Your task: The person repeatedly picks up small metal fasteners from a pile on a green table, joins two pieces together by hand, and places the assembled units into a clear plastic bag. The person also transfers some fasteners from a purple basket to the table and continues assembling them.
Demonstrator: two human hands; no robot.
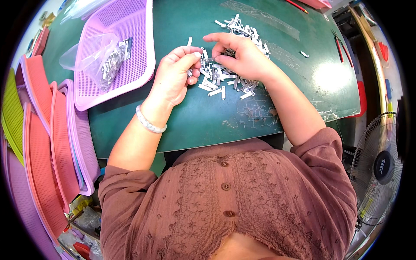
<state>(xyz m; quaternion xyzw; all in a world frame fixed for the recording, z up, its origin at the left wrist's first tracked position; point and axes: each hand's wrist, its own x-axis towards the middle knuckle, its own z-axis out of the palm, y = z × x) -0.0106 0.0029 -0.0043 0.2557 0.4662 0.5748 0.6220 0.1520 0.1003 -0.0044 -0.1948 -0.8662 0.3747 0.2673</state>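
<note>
Small flat silver metal pieces (pixel 214 81) lie in a loose pile on the green table, beneath and around my hands. My left hand (pixel 173 76), with a pale bangle on its wrist, is closed at the pile's left side. A silver metal piece (pixel 190 41) stands up from between its thumb and forefinger, and another glints by the curled fingers. Over the pile hovers my right hand (pixel 245 54), its forefinger stretched out toward the left hand and its thumb apart below. The other right fingers are bent and partly hidden; I see nothing held there.
At the left stands a lilac mesh basket (pixel 149 56) holding a clear bag (pixel 106 60) of metal pieces. Stacked pink and purple baskets (pixel 43 143) crowd the table's left side. Red-handled pliers (pixel 339 48) and a stray metal piece (pixel 304 54) lie at right, near a fan (pixel 381 167).
</note>
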